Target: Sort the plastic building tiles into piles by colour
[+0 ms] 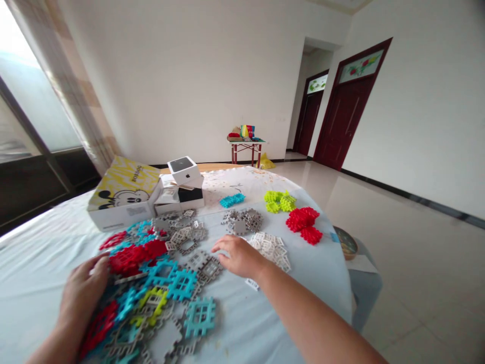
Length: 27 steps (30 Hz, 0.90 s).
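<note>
My left hand [84,287] rests at the left edge of a mixed pile of interlocking plastic tiles, its fingers loosely stretched against the red tiles [131,259]. No piece shows in its grasp. Over the pile's right side hovers my right hand [239,254], open, thumb and fingers apart and nothing visible between them. Just left of it lie grey tiles [209,268]. Blue tiles [182,284], a yellow-green tile [154,302] and a teal tile [200,316] lie nearer me. White tiles [269,247] are heaped beyond my right wrist, partly hidden by it.
Sorted heaps of grey [242,221], blue [232,200], yellow-green [279,200] and red tiles [304,222] sit across the cloth-covered round table [250,333]. A cartoon-printed box [123,194] and a white phone box [184,171] stand back left. A stool [366,283] is at the right.
</note>
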Available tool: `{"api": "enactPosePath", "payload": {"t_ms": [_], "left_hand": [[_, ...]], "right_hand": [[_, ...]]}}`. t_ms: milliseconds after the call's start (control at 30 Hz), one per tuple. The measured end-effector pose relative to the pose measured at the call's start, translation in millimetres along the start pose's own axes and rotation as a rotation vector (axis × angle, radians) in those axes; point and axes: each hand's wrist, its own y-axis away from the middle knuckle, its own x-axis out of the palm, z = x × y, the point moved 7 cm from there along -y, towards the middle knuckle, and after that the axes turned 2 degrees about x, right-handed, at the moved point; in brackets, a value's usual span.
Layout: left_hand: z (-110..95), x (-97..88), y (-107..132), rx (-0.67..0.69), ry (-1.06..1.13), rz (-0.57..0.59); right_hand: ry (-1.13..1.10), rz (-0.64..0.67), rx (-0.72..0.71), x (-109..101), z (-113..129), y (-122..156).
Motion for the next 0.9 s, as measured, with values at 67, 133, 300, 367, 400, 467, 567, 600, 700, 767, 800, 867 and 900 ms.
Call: {"api": "enactPosePath", "payload": {"t_ms": [67,133,300,367,400,467,567,600,700,767,800,867,900], "left_hand": [[-4,8.7,0,-0.038,0.038,0.073],[-8,14.7,0,-0.048,0.075,0.116],[-14,20.6,0,-0.016,0.111,0.121],[-16,22.0,0,-0.013,0.136,0.118],[-17,22.7,1,-0.014,0.149,0.118],[-19,24.1,3,-0.013,0.170,0.120],[-24,26.9,6,0.007,0.194,0.122],[-26,28.3,7,0.016,0.202,0.125],[-32,32.4,10,0.035,0.217,0.130],[-37,34.0,10,0.049,0.228,0.123],[-38,34.4,11,0.056,0.230,0.119],[-40,35.2,11,0.056,0.228,0.120],[-39,35.5,11,0.049,0.223,0.124]], "right_hand": [[0.033,0.102,-0.047,17,8,3],[0.096,0.176,-0.063,28,11,9],[0.249,0.241,-0.050,35,10,18],[0.267,0.238,-0.062,35,11,18],[0.266,0.228,-0.067,34,11,18],[0.242,0.191,-0.071,28,12,16],[0.148,0.101,-0.060,13,11,14],[0.100,0.058,-0.046,5,10,14],[-0.054,-0.107,0.039,-20,-2,12],[-0.117,-0.226,0.119,-37,-18,11],[-0.135,-0.280,0.164,-44,-28,11],[-0.176,-0.355,0.271,-55,-53,9],[-0.205,-0.375,0.332,-58,-67,7]]}}
